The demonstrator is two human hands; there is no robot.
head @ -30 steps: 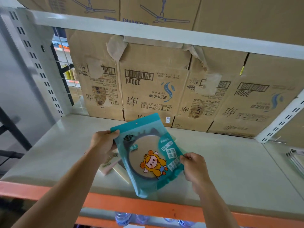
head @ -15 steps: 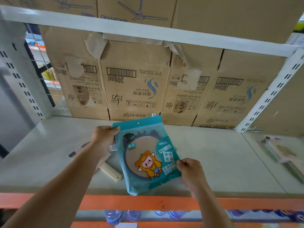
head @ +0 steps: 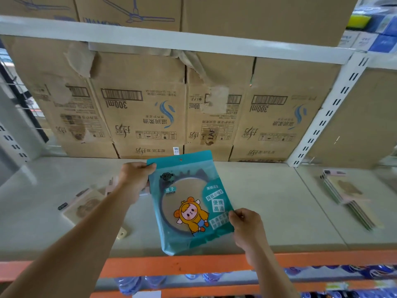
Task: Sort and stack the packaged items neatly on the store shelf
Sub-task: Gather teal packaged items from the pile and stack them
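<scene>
A teal mirror packet (head: 189, 201) with a cartoon figure is held upright above the grey shelf board (head: 268, 201). My left hand (head: 134, 178) grips its upper left corner. My right hand (head: 246, 229) pinches its lower right edge. A few flat beige packets (head: 83, 206) lie on the board behind my left forearm, partly hidden by it. A neat stack of flat packets (head: 348, 196) lies at the right end of the shelf.
Brown cardboard cartons (head: 139, 117) line the back of the shelf. A white shelf beam (head: 171, 43) runs overhead and a slotted white upright (head: 324, 119) stands at the right. An orange front rail (head: 171, 265) edges the board, with bottles (head: 133, 284) below.
The view has swung to the right, bringing the stack at the right end further into sight. Both hands keep their hold on the teal packet, which stays in front of me.
</scene>
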